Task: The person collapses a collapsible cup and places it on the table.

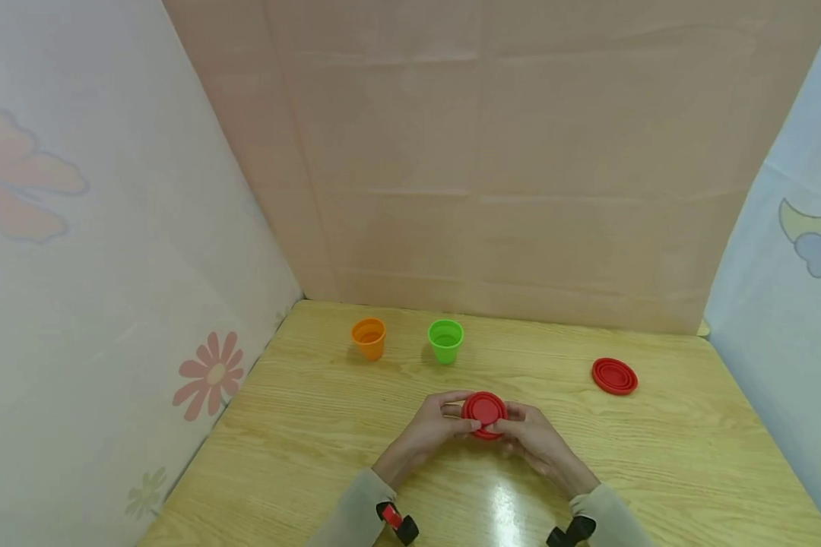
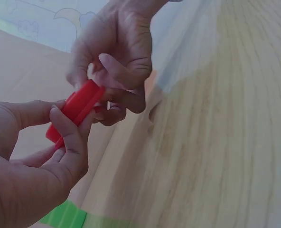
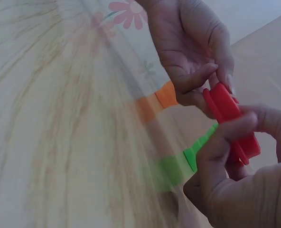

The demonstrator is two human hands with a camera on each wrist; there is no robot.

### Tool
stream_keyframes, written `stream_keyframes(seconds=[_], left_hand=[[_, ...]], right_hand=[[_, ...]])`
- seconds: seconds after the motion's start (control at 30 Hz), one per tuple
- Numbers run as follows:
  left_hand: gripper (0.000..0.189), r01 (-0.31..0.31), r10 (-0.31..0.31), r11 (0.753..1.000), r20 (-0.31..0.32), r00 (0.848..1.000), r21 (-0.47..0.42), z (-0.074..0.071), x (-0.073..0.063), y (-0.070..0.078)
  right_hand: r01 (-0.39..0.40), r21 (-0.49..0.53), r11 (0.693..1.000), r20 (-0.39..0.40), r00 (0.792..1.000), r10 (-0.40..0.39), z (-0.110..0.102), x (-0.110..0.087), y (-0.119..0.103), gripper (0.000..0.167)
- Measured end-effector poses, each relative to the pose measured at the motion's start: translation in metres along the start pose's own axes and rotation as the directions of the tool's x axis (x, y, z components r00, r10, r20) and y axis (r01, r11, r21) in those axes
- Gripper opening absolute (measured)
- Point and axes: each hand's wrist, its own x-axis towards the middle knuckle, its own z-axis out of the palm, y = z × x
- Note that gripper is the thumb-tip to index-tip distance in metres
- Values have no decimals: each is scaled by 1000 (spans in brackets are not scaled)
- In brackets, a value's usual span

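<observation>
On the wood-grain counter (image 1: 301,425) a green cup (image 1: 445,342) stands beyond my left hand (image 1: 432,422) and right hand (image 1: 535,437), which pinch a flat red cup (image 1: 485,407) between them, seemingly to unfold it, so the next move probably calls for pressing its middle out.

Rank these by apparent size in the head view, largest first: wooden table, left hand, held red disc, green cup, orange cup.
1. Wooden table
2. Left hand
3. Held red disc, green cup, orange cup: too alike to rank; the disc is partly covered and nearer the camera.
</observation>
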Motion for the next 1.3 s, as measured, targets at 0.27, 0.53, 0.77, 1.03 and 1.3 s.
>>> stream_keyframes(seconds=[0.27, 0.53, 0.77, 1.03, 1.3], left_hand=[[45, 40, -41, 999, 25, 999, 21, -3, 1, 1], [44, 25, -25, 1000, 36, 999, -3, -5, -2, 1], [38, 69, -69, 998, 36, 997, -11, -6, 0, -1], [28, 84, -84, 996, 8, 996, 29, -1, 0, -2], [28, 89, -89, 996, -10, 996, -2, -3, -2, -2]], right_hand=[[-35, 55, 998, 89, 996, 30, -6, -4, 4, 38], [-32, 80, 996, 106, 994, 23, -6, -6, 1, 26], [-44, 48, 998, 71, 997, 41, -5, -8, -1, 30], [-44, 24, 999, 63, 997, 42, -2, -11, 0, 53], [-31, -22, 999, 29, 999, 32, 0, -12, -1, 68]])
